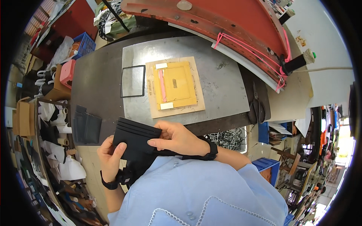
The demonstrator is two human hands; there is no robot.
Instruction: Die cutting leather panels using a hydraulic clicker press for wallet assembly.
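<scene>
In front of my body I hold a black leather-like panel with several stepped card slots (135, 137). My left hand (110, 158) grips its left edge, thumb on top. At its right side my right hand (176, 139) pinches the edge between thumb and fingers. Beyond the hands, a yellow template (183, 81) with a pink strip and white tabs lies on a tan board (152, 101). Left of the board is a thin black rectangular frame (144, 81). Several similar black pieces (89, 127) lie in a pile near the table's left front.
The board rests on a metal plate (226, 86) on a dark table (96, 75). A red machine beam (233, 19) with pink cord overhangs the back right. Dark-handled scissors (257, 107) lie at the right edge. A blue crate (83, 44) and pink stool (68, 73) stand left.
</scene>
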